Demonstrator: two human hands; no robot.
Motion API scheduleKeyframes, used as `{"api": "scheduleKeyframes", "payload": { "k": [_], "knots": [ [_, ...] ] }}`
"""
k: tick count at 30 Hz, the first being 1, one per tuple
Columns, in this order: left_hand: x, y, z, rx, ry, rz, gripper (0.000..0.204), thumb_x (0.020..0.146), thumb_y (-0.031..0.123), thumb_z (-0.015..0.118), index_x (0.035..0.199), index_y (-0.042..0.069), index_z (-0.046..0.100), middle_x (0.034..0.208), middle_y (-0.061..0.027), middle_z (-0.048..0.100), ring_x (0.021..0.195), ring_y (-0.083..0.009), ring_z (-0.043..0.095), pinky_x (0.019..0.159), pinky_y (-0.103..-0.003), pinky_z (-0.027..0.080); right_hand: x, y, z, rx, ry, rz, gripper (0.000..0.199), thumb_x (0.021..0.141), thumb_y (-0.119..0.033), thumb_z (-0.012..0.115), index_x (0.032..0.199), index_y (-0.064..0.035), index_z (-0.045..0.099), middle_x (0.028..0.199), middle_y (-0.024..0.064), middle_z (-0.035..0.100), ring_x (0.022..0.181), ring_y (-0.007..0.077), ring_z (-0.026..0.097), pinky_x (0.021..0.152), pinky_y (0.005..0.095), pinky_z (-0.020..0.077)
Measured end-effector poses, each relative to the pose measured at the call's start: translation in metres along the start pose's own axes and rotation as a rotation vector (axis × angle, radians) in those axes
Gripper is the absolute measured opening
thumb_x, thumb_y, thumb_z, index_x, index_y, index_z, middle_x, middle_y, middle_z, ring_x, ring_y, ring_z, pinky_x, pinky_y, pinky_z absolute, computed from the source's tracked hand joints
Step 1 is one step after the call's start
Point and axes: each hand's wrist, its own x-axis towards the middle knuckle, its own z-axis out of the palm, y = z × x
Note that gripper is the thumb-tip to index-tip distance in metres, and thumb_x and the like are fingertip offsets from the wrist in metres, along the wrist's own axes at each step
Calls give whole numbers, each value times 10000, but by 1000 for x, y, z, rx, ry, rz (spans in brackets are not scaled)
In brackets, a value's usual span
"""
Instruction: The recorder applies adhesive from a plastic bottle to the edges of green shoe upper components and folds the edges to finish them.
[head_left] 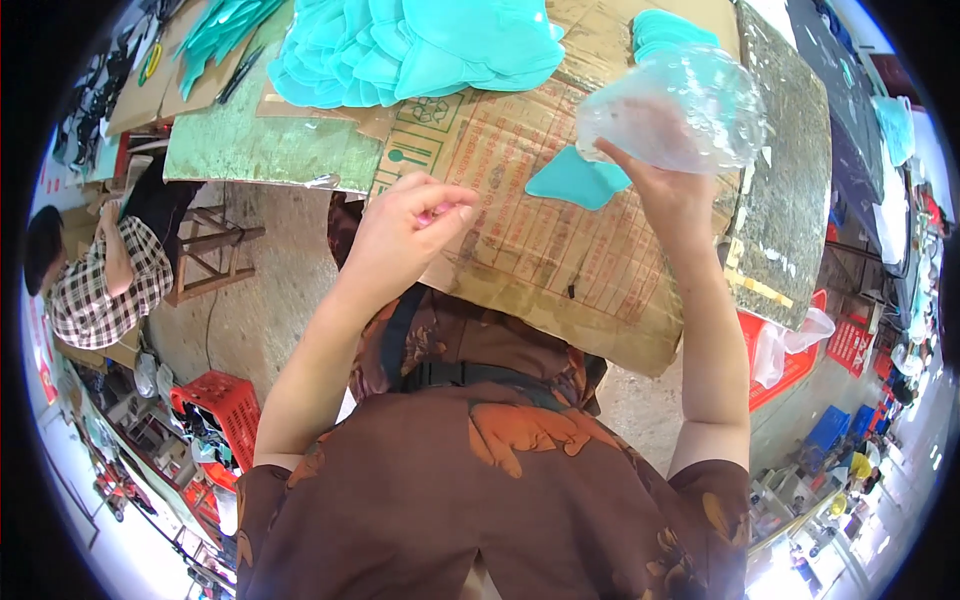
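Observation:
My right hand (655, 185) grips a clear, rounded, bulging plastic container (690, 110), which looks like a bottle lying tilted; its far end is blurred by glare. Just below and left of it, one flat teal cut piece (570, 182) rests on the cardboard sheet (540, 270), partly hidden by my right hand. My left hand (415, 225) hovers over the cardboard's left edge, fingers curled in to the thumb. A bit of pink shows between those fingers; whether it is a fingertip or a small object is unclear.
A large heap of teal pieces (420, 50) lies on the far side, a smaller teal stack (670, 35) right of it. Green board (270, 150) covers the table's left. Red crates (225, 410) stand on the floor. A person in a checked shirt (110, 285) sits at left.

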Motion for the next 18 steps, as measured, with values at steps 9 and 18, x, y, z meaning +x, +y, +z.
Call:
{"api": "scheduleKeyframes", "payload": {
  "k": [9,18],
  "knots": [
    [2,1,-2,58,-42,-16,239,862,239,641,1005,57,700,846,-60,585,743,-156,558,679,-272,442,-11,14,-26,-42,62,-99,471,780,-301,768,1108,6,627,848,101,689,720,139,610,650,283,481],
    [11,18,5,37,-103,34,241,860,224,648,1015,47,698,794,-24,533,703,-118,505,652,-252,413,28,27,-31,-127,208,-140,472,765,-331,776,1109,-49,618,837,99,697,717,141,636,666,299,493]
  ]
}}
